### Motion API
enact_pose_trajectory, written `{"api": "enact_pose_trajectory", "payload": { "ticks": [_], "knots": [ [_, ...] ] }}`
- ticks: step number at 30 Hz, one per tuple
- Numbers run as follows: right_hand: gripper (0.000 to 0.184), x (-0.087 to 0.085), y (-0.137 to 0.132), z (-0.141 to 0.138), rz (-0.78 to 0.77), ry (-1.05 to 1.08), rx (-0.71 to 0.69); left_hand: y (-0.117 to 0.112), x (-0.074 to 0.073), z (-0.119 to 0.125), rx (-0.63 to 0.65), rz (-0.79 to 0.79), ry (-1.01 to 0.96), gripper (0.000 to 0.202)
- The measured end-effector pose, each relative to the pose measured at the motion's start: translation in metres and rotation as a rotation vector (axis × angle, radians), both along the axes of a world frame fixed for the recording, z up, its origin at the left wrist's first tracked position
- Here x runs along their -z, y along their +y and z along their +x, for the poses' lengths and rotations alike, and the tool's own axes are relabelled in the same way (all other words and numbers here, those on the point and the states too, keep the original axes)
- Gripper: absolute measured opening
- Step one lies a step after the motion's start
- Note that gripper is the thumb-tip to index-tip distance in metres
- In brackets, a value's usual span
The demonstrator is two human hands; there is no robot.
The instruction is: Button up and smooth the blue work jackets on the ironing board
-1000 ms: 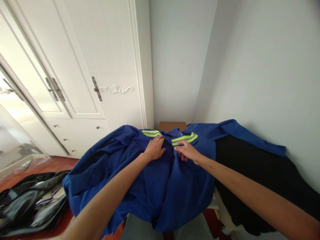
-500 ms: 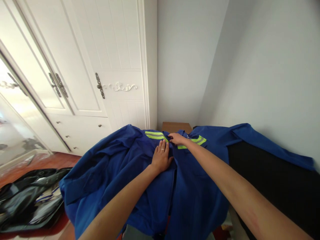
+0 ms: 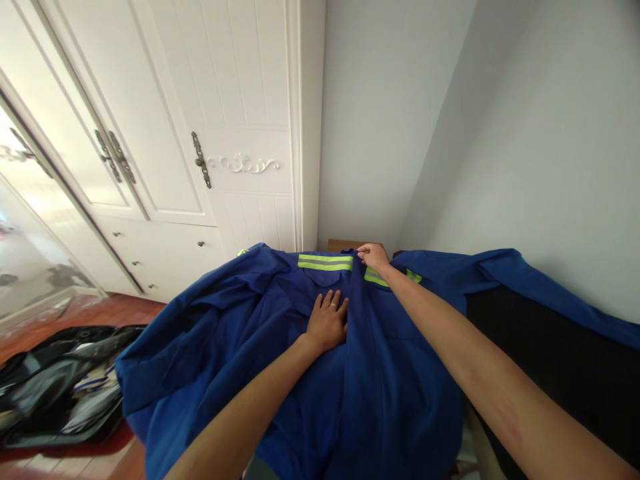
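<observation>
A blue work jacket (image 3: 400, 373) with yellow-green and grey reflective stripes lies spread before me, its front facing up. My left hand (image 3: 327, 321) rests flat on the jacket's chest beside the front opening, fingers spread, a ring on one finger. Up at the collar end, my right hand (image 3: 373, 257) pinches the jacket's front edge between thumb and fingers. One sleeve stretches to the right over a black surface (image 3: 545, 373); the other sleeve lies bunched at the left. The two front panels meet along the middle.
A white wardrobe (image 3: 250, 87) with dark metal handles stands at the back left. On the reddish floor at the left lies an open black bag (image 3: 60, 387) with clothes in it. Behind the collar, a brown wooden piece (image 3: 345, 245) shows against the grey wall (image 3: 380, 133).
My right hand has moved up and slightly right with the jacket's front edge. The dark gap between the front panels has closed. My left hand has slid slightly down, its fingers spreading.
</observation>
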State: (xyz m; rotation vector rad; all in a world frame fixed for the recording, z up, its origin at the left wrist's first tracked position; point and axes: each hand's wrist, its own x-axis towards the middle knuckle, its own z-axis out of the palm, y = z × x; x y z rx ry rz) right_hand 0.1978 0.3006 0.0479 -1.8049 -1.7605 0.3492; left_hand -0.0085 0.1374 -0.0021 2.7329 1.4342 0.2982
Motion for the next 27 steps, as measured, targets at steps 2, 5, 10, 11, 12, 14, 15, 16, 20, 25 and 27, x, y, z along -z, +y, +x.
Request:
{"api": "enact_pose_trajectory", "payload": {
  "ticks": [2,5,10,11,12,14,15,16,20,25,27],
  "knots": [
    [0.021,0.001,-0.005,-0.004,0.019,-0.024,0.024,0.000,-0.002,-0.001,0.011,-0.011,0.005,0.061],
    [0.035,0.000,-0.018,-0.012,0.088,-0.088,0.019,0.005,-0.016,-0.003,0.044,-0.025,-0.006,0.057],
    [0.045,0.003,-0.047,-0.031,0.167,-0.210,-0.170,0.025,-0.045,-0.004,0.051,-0.013,-0.068,0.043],
    [0.043,0.006,-0.052,-0.034,0.162,-0.232,-0.223,0.029,-0.046,-0.004,0.052,-0.009,-0.080,0.044],
    [0.042,0.010,-0.057,-0.036,0.151,-0.252,-0.272,0.031,-0.045,-0.004,0.062,-0.014,-0.082,0.045],
    [0.043,0.021,-0.061,-0.039,0.112,-0.280,-0.330,0.030,-0.037,-0.003,0.098,-0.054,-0.060,0.045],
    [0.044,0.027,-0.062,-0.039,0.085,-0.286,-0.337,0.028,-0.031,-0.003,0.112,-0.077,-0.043,0.046],
    [0.046,0.033,-0.061,-0.038,0.057,-0.289,-0.335,0.024,-0.025,-0.003,0.116,-0.095,-0.029,0.049],
    [0.053,0.047,-0.056,-0.034,-0.033,-0.283,-0.317,0.002,-0.013,-0.006,0.104,-0.125,-0.017,0.056],
    [0.057,0.043,-0.057,-0.040,-0.050,-0.257,-0.304,-0.043,-0.028,-0.023,0.035,-0.147,-0.214,0.049],
    [0.057,0.035,-0.065,-0.047,-0.027,-0.245,-0.317,-0.070,-0.032,-0.037,-0.023,-0.084,-0.335,0.046]
  ]
}}
